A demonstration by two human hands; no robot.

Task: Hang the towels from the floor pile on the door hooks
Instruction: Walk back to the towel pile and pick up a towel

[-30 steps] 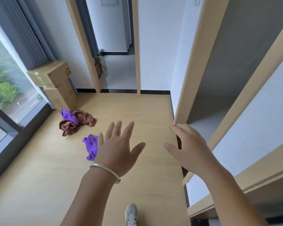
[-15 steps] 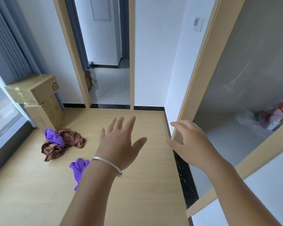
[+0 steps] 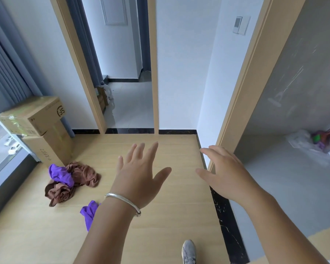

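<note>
From my remote seat, the biggest thing in view was the pale wooden floor (image 3: 160, 216), running from the window side on the left to a black marble threshold strip (image 3: 224, 212) on the right. Beyond that strip a wood-framed doorway (image 3: 242, 88) opened onto a grey room where a heap of plastic bags and bottles (image 3: 316, 143) lay against the far wall. Straight ahead a second doorway (image 3: 126, 73) showed a tiled passage. Two stacked cardboard boxes (image 3: 40, 130) stood in the left corner beside the grey curtain (image 3: 6, 69).

Both of my arms were stretched forward above the floor. The left hand (image 3: 139, 176) was held out flat with fingers spread and straight, holding nothing, a silver bangle (image 3: 124, 202) round its wrist. The right hand (image 3: 225, 172) hung open too, fingers relaxed and slightly bent, empty, in front of the lower end of the doorway frame; I could not tell whether it touched the frame.

The towel pile (image 3: 71, 180), brown cloth with a purple piece bunched on top, lay on the floor just in front of the boxes. A separate purple towel (image 3: 89, 212) lay nearer, partly hidden behind my left forearm. One grey shoe (image 3: 189, 252) showed at the bottom edge.
</note>
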